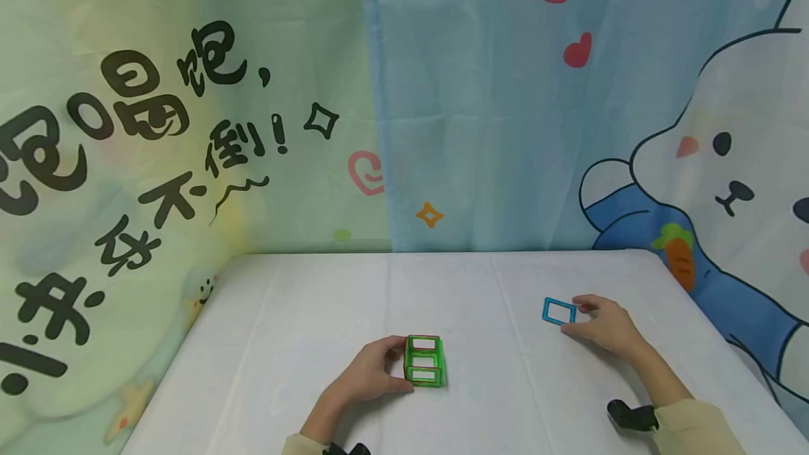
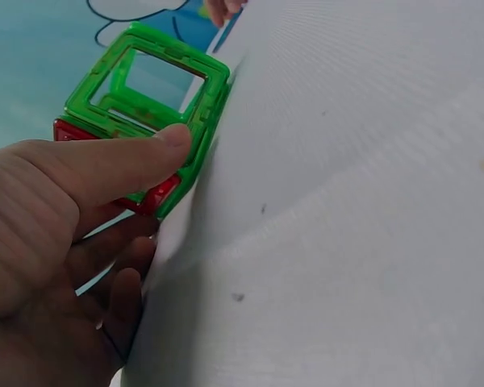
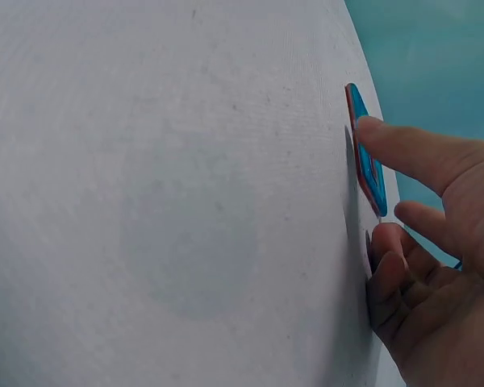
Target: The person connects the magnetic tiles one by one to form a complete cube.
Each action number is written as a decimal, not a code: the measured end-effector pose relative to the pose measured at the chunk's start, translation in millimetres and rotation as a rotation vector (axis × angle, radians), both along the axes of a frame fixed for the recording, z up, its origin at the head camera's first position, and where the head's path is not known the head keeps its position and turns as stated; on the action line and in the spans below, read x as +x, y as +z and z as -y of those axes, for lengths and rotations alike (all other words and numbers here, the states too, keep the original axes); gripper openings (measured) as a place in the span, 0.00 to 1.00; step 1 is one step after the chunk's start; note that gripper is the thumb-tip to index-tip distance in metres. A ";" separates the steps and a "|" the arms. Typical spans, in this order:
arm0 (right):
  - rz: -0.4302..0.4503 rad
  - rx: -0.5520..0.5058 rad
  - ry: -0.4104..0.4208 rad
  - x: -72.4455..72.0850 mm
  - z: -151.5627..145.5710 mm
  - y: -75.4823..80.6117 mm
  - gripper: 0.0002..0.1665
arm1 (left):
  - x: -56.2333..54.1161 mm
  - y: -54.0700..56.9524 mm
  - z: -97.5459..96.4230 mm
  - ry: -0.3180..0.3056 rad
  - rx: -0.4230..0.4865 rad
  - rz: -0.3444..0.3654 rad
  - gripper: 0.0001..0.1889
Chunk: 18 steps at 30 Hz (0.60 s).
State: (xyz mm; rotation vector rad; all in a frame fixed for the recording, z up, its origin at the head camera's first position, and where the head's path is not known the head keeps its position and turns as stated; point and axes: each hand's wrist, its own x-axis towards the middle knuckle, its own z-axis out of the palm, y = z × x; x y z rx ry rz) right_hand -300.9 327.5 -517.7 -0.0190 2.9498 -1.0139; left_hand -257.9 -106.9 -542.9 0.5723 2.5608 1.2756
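My left hand (image 1: 373, 374) grips the left side of a small box built of green and red magnetic tiles (image 1: 423, 352) standing on the table. In the left wrist view its thumb lies across the green frame (image 2: 214, 72), with the other fingers partly hidden behind the box. Farther back on the right, my right hand (image 1: 603, 325) pinches the right edge of a blue rectangular magnetic tile (image 1: 546, 309), thumb at the near corner and a finger at the far one. The right wrist view shows the thumb on the blue tile (image 3: 376, 192), which has a red layer along its underside.
A white cloth covers the table (image 1: 303, 314). Behind it hangs a printed curtain (image 1: 468, 90) with hearts, lettering and a white cartoon animal. Dark camera mounts (image 1: 632, 416) sit at the wrists. White tabletop lies between the box and the blue tile.
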 end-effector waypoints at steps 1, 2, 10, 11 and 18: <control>0.000 -0.003 0.001 -0.5 -0.1 -0.1 0.44 | 0.2 0.4 -0.3 0.010 0.001 0.008 0.38; -0.001 -0.003 0.003 -0.9 -0.2 -0.1 0.45 | 0.1 0.4 -0.3 0.019 0.003 0.015 0.37; 0.001 0.010 0.012 -3.1 -0.8 -2.5 0.42 | 1.8 -1.9 0.1 0.036 0.008 0.014 0.37; 0.002 0.011 0.013 -3.4 -1.0 -3.2 0.42 | 2.0 -2.3 0.2 0.034 0.010 0.011 0.37; -0.032 0.002 0.010 -6.2 -4.6 -10.3 0.41 | -0.2 -3.9 0.4 0.026 0.021 0.006 0.38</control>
